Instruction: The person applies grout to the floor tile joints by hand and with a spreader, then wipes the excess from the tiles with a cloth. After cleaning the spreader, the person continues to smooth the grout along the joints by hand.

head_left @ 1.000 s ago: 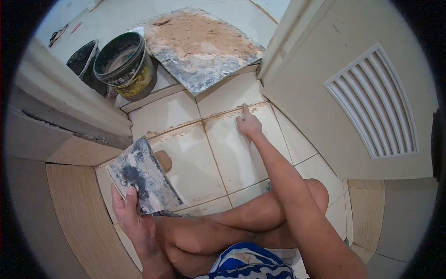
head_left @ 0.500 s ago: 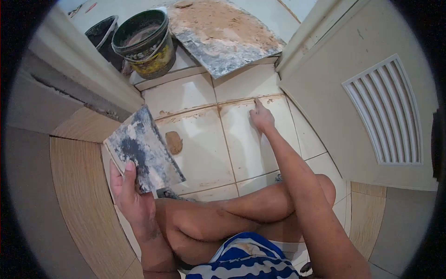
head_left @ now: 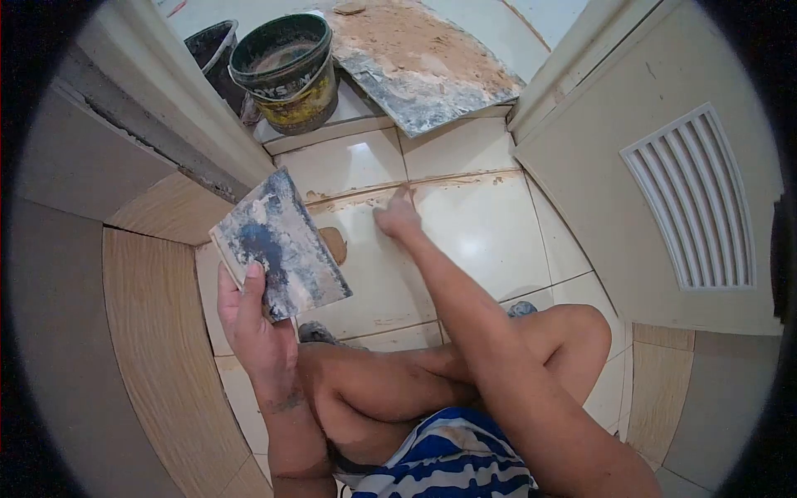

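My left hand [head_left: 256,324] grips a flat square tile piece [head_left: 286,249] by its lower left edge, thumb on top. Grey, black and pale pink smears cover the tile's face. On the floor ahead, my right hand [head_left: 397,219] has its index finger stretched to a joint [head_left: 457,178] between cream floor tiles, touching it near where two joints meet. The other fingers are partly curled, with nothing seen in them. Brown paste lies along this joint. A brown lump of paste [head_left: 334,246] rests on the floor, partly hidden behind the held tile.
A dirty green and yellow bucket [head_left: 290,104] stands on the raised step beside a dark bucket [head_left: 212,46]. Near them lies a board [head_left: 415,112] spread with brown powder. A door with a white vent [head_left: 693,199] stands at right; a door frame [head_left: 170,108] is at left.
My right hand has moved left along the tile joint, from near its right end to near the crossing joint. My left hand still holds the tile piece. The view has shifted slightly.
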`<action>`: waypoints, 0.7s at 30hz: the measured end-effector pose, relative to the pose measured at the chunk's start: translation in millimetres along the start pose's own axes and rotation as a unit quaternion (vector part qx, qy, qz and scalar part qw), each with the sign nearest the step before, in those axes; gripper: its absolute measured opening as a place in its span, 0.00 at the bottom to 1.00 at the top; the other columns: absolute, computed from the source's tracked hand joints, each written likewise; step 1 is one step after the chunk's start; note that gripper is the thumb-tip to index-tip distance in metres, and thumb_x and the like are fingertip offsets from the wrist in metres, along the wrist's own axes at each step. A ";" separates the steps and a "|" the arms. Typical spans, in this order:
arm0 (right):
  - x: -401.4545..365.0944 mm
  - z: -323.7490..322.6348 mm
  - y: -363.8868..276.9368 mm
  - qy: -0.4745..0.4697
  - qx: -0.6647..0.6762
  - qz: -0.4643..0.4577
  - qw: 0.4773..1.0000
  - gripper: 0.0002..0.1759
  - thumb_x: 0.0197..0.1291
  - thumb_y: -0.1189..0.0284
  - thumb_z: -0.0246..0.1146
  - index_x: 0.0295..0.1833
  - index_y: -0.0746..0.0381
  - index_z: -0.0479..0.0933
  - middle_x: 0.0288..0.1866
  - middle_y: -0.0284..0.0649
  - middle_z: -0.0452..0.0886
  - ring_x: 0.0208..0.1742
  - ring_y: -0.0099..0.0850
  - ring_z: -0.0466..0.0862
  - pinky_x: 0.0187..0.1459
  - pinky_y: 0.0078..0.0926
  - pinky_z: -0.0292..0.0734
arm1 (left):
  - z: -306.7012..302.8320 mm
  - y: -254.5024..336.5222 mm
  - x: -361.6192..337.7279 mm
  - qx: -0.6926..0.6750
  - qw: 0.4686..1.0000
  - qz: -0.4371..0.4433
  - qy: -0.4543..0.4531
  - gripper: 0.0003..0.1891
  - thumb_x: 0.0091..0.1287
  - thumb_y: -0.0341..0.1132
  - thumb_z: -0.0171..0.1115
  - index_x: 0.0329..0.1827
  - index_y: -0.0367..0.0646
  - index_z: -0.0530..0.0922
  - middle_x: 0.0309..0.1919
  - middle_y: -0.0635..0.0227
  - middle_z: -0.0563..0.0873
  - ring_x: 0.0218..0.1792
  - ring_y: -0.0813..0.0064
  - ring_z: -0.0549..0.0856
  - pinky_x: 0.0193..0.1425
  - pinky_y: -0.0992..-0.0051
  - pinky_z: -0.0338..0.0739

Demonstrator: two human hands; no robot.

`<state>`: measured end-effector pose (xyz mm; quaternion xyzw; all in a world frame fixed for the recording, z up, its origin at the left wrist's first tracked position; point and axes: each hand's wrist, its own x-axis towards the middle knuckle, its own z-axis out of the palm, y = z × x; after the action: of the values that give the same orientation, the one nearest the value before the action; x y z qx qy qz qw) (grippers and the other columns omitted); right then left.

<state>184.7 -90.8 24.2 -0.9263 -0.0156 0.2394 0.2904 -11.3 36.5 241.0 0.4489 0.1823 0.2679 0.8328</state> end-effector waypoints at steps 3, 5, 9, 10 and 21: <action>-10.3 18.1 -20.3 -0.025 0.016 -0.017 0.999 0.59 0.58 0.56 0.58 0.76 0.79 0.29 0.54 0.64 0.80 0.55 0.52 0.83 0.58 0.41 0.77 | 3.0 -5.5 -9.0 -0.004 1.000 0.011 0.001 0.15 0.75 0.27 0.52 0.63 0.34 0.70 0.53 0.61 0.82 0.52 0.74 0.83 0.59 0.71 0.79; -14.9 25.6 -33.6 -0.044 0.028 -0.019 0.998 0.59 0.58 0.55 0.58 0.75 0.80 0.28 0.55 0.63 0.80 0.56 0.51 0.83 0.58 0.41 0.77 | 3.8 -4.1 -7.0 -0.003 1.000 0.009 0.005 0.15 0.75 0.27 0.52 0.63 0.34 0.70 0.53 0.61 0.82 0.52 0.74 0.83 0.59 0.71 0.79; -23.0 30.0 -38.6 -0.084 0.019 -0.042 0.995 0.55 0.58 0.54 0.58 0.80 0.67 0.36 0.57 0.60 0.80 0.58 0.51 0.81 0.60 0.43 0.75 | 2.4 -3.5 -3.7 -0.003 1.000 0.008 0.011 0.15 0.75 0.26 0.52 0.63 0.34 0.70 0.53 0.61 0.83 0.52 0.74 0.83 0.59 0.71 0.78; -25.5 29.8 -34.3 -0.089 0.010 -0.081 0.993 0.53 0.58 0.54 0.58 0.81 0.60 0.39 0.57 0.59 0.80 0.58 0.51 0.81 0.60 0.44 0.75 | 2.1 -3.5 -5.3 -0.009 1.000 0.005 0.014 0.15 0.75 0.26 0.52 0.62 0.34 0.70 0.53 0.61 0.83 0.52 0.74 0.83 0.59 0.71 0.78; -7.5 -64.7 68.6 0.006 -0.142 -0.112 0.984 0.36 0.59 0.59 0.55 0.75 0.48 0.62 0.45 0.54 0.85 0.48 0.51 0.84 0.53 0.48 0.78 | -3.1 -1.8 -5.5 -0.010 1.000 0.004 0.017 0.14 0.74 0.27 0.54 0.61 0.35 0.71 0.51 0.63 0.83 0.50 0.75 0.84 0.57 0.72 0.79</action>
<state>199.8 -183.4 36.3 -0.9520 -0.1512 0.1952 0.1810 -16.8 34.3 238.2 0.4370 0.1920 0.2809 0.8326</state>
